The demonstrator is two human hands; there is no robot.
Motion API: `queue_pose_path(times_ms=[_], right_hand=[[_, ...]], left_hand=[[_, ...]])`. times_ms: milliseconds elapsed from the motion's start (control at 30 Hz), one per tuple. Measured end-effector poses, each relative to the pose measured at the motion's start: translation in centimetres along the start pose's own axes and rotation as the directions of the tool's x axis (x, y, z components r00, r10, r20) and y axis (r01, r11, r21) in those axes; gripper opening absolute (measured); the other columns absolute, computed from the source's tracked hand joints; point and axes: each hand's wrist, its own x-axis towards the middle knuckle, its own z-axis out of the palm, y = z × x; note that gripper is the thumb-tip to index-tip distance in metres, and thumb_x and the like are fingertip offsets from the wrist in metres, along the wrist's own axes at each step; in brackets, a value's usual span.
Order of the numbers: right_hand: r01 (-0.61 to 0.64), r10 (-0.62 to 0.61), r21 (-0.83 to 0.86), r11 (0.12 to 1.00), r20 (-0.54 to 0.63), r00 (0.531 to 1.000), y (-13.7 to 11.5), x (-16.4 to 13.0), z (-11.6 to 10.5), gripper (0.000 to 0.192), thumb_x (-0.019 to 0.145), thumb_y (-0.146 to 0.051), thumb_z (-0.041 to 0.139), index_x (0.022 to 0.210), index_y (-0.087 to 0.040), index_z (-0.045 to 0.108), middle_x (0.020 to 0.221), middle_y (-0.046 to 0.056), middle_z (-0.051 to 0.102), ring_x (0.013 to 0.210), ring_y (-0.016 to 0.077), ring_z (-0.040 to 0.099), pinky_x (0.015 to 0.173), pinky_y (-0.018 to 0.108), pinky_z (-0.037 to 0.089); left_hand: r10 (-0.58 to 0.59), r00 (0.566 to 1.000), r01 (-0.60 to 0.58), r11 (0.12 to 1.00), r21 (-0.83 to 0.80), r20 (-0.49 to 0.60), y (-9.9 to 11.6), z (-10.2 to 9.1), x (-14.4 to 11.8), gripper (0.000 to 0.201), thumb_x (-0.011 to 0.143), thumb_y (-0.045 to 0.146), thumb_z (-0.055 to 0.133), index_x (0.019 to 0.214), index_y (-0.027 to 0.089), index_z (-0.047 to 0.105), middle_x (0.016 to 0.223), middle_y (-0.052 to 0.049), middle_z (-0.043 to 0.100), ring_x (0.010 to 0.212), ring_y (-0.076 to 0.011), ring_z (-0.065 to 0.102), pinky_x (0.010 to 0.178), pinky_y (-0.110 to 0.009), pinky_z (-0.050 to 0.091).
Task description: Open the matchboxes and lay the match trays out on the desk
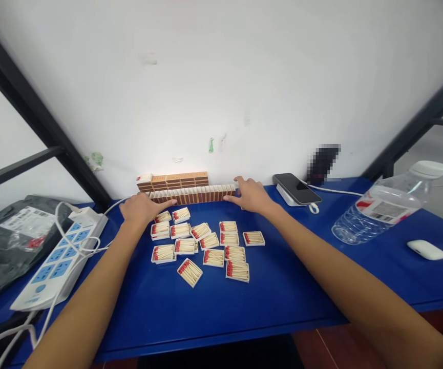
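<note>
A long row of matchbox sleeves (198,195), standing side by side on edge, runs between my two hands. My left hand (140,209) clasps the left end of it, thumb stretched along the front and the other fingers mostly hidden. At the right end, my right hand (252,197) pinches the row, with its thumb on the front and a finger reaching behind. Just behind stand stacked matchboxes (181,180), with an open tray of matches (144,179) on their left end. Nearer me lie several open matchbox trays (213,258) full of red-tipped matches, some stacked.
On the left are a white power strip (58,261) with looping cables and a dark plastic parcel bag (21,241). To the right, a phone (297,188) rests on a white stand, near a water bottle (382,207) and a white earbud case (426,249). A white wall backs the blue table (282,287).
</note>
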Motion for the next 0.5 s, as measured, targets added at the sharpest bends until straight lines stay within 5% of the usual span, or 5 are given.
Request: queue_pose_path(times_ms=[133,200,333,500], right_hand=[[0.05,-0.048,0.166,0.985,-0.016,0.999,3.9,-0.7,-3.7,0.046,0.095,-0.051,0.066,0.124,-0.016,0.067,0.108,0.012,0.074,0.094,0.0271,0.067,0.079,0.037,0.049],[0.057,-0.059,0.178,0.982,0.006,0.998,5.2,-1.7,-4.8,0.041,0.093,-0.053,0.068,0.115,-0.018,0.072,0.105,0.01,0.074,0.087,0.0251,0.066,0.076,0.036,0.048],[0.158,-0.172,0.14,0.977,0.093,0.981,5.5,-3.2,-3.6,0.043,0.083,-0.047,0.079,0.116,-0.02,0.074,0.11,0.013,0.07,0.104,0.0307,0.062,0.087,0.04,0.049],[0.196,-0.201,0.063,0.979,0.08,0.976,4.6,-3.2,-1.9,0.028,0.083,-0.039,0.079,0.102,-0.019,0.076,0.11,0.016,0.064,0.108,0.0331,0.057,0.089,0.042,0.048]], left_hand=[[0.006,0.999,-0.008,0.999,0.04,0.04,-1.1,-2.4,-1.1,0.105,0.062,0.105,0.047,0.1,0.01,0.074,0.101,-0.029,0.076,0.097,-0.0479,0.071,0.075,-0.048,0.053],[0.05,0.997,-0.046,0.996,0.076,-0.051,-1.1,-3.5,-2.3,0.101,0.069,0.102,0.045,0.102,0.011,0.074,0.098,-0.028,0.076,0.094,-0.0469,0.071,0.071,-0.045,0.052],[0.182,0.957,-0.164,0.982,0.099,-0.227,0.2,-4.1,-4.9,0.074,0.09,0.082,0.046,0.108,0.015,0.073,0.089,-0.02,0.077,0.087,-0.0419,0.073,0.065,-0.04,0.047],[0.337,0.876,-0.331,0.94,0.081,-0.345,1.4,-2.2,-6.7,0.048,0.099,0.06,0.051,0.1,0.017,0.073,0.084,-0.011,0.076,0.08,-0.0327,0.073,0.062,-0.036,0.041]])
